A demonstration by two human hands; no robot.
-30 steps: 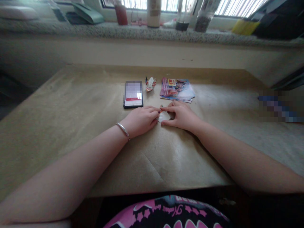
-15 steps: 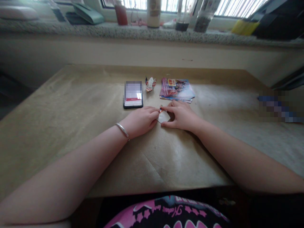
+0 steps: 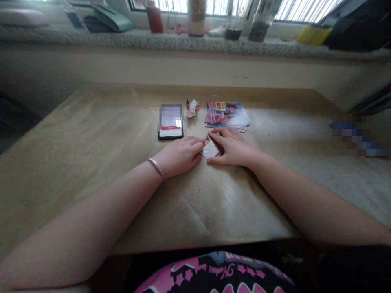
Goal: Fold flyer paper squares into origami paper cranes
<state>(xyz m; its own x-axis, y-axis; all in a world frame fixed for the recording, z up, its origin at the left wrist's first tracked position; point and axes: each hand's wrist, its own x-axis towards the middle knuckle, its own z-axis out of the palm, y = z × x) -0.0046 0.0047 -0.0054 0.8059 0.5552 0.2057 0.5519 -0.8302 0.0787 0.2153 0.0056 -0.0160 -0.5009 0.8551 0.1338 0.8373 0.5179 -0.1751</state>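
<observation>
A small folded paper, mostly white with a coloured printed strip near its top, lies on the table between my hands. My left hand, with a silver bangle at the wrist, holds the paper's left side under fingers that are pressed together. On the other side, my right hand grips the paper, index finger at its top corner and thumb at its lower edge. Beyond the hands sits a folded paper figure with red and white stripes. To its right is a stack of printed colour sheets.
A phone with a lit, partly blurred screen lies beyond my left hand. The table has a tan cover. At the far right is a blurred bluish object. Bottles and jars, among them a red one, line the stone windowsill.
My right index finger has shifted slightly up along the paper's top, and more of the coloured strip shows. My left hand stays nearly in place on the paper.
</observation>
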